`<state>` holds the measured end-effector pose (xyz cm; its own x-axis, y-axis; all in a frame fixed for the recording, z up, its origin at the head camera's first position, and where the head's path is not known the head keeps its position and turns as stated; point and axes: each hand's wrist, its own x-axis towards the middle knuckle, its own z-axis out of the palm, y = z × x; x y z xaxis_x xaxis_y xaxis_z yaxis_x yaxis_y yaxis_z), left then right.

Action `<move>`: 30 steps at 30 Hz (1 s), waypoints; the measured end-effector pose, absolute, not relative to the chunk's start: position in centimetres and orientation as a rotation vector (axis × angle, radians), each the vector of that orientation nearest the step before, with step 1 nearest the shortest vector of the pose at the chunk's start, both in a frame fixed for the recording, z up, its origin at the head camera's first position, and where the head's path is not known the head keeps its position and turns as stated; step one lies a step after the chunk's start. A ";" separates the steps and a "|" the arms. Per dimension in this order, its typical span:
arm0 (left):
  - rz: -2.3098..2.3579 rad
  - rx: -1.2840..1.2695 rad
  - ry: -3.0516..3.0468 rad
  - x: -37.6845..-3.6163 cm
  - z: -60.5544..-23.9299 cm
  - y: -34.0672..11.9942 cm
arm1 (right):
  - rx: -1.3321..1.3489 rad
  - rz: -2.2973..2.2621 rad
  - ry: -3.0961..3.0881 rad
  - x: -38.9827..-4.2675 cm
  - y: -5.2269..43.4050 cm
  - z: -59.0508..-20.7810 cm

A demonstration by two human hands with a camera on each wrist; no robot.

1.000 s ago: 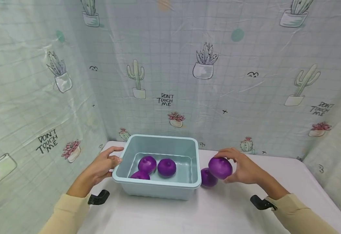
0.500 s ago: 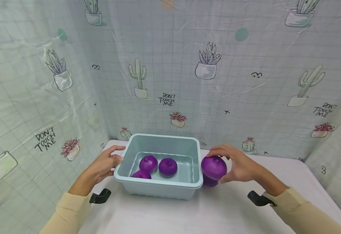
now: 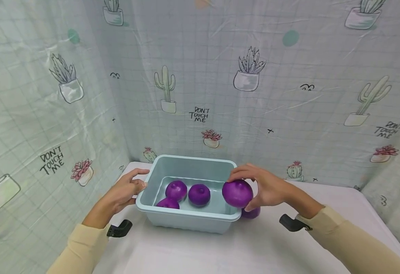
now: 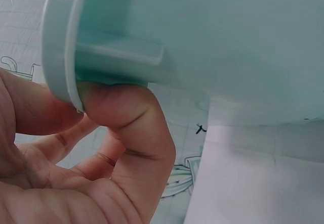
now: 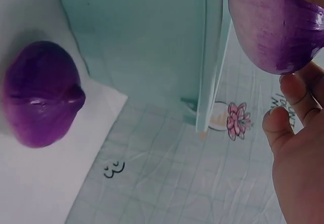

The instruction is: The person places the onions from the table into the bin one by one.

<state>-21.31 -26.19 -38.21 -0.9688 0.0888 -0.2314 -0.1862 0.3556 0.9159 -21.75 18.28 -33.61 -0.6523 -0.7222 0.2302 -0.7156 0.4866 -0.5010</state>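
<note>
Right hand [image 3: 266,187] holds purple onion [image 3: 237,193] seemingly above tub [image 3: 189,220] rim

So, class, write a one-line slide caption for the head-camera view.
Right hand holds a purple onion over the blue tub's rim while the left hand grips its other side.

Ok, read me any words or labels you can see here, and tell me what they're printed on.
"DON'T TOUCH ME" on the pale green cactus-print curtain, back panel, above the light blue plastic tub.
"DON'T TOUCH ME" on the curtain's left panel.
"DON'T TOUCH ME" on the curtain at the far right edge.
The tub and the purple onions carry no lettering; the right wrist view shows only a cut-off scrap of print, unreadable.
</note>
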 end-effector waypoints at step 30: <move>1.686 -0.069 2.372 -21.9 -38.5 -26.4 | -1.543 -0.736 2.396 -27.3 7.6 -32.8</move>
